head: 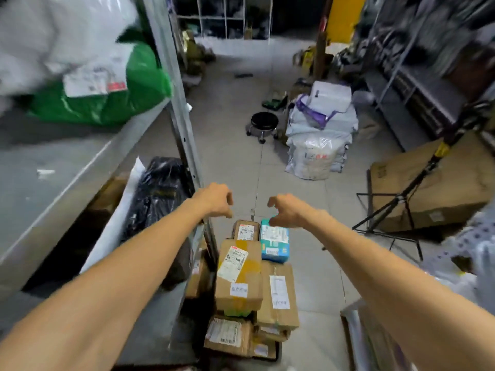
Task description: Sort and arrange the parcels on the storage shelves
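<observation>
Several cardboard parcels (239, 274) with white labels lie stacked on the floor beside the shelf post, with a teal box (274, 243) at the far right of the pile. Both my arms reach out above the pile. My left hand (216, 200) hangs with fingers loosely curled downward and holds nothing. My right hand (286, 210) is also empty, fingers curled, just above the teal box's far edge. On the metal shelf unit (88, 167) to my left sit a green bag (112, 92) and white bags above, and a black bag (158, 194) on the lower level.
A black rolling stool (263, 124) and a heap of white and grey mail bags (320, 135) stand further down the aisle. A large flat carton (439, 191) and a black tripod stand (401, 207) are at the right. More shelves line the right side.
</observation>
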Motion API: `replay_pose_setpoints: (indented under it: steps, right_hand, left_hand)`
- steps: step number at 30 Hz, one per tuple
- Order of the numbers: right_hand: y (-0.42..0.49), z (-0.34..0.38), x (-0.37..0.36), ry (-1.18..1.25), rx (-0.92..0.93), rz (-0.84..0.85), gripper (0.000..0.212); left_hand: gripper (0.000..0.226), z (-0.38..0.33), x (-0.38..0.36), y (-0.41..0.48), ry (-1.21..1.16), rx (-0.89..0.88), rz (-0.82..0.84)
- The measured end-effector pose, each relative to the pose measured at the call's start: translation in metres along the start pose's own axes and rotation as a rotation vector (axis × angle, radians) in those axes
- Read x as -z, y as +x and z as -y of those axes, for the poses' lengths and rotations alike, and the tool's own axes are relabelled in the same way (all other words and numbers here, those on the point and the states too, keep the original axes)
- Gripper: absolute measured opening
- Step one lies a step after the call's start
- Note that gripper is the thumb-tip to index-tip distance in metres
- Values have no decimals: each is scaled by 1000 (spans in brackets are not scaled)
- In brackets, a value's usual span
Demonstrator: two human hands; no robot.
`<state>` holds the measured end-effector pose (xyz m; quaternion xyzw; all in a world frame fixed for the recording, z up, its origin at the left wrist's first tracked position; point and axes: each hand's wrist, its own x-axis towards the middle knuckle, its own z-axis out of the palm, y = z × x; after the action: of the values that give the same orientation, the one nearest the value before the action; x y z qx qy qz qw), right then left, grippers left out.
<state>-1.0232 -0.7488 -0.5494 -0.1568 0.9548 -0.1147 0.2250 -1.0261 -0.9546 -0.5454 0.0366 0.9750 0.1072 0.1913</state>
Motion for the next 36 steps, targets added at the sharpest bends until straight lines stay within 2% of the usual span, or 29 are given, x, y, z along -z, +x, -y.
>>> replay_pose_setpoints:
  steps: [5,8,12,16,21,27,30,34,36]
  right_hand:
    - [-30,14,37,-192,97,-39,45]
    - [-43,19,42,-199,176,-103,49]
    - [-64,27,30,-193,289,-84,50]
    - [-101,42,11,-219,426,-34,46]
    - [-171,86,-20,-335,695,64,37]
    - [-272,155,-67,-372,1010,107,41]
    - [-330,190,-93,-401,1111,120,49]
    - [-419,232,-141,-418,1228,145,53]
    - [-476,244,-174,-503,1361,210,51]
  left_hand:
    - [38,-16,30,-33,-2,-1,-67]
    - [37,-20,32,-66,-25,63,-102]
    - [32,-20,21,-130,-121,190,-170]
    - [28,-29,-9,-212,-170,375,-219]
    - [33,-57,-65,-323,-239,629,-250]
    - [39,-89,-107,-473,-289,924,-364]
    - [39,-107,-129,-552,-327,1055,-436]
    - [32,-140,-186,-663,-399,1216,-488]
    - [27,-167,-223,-722,-448,1328,-469]
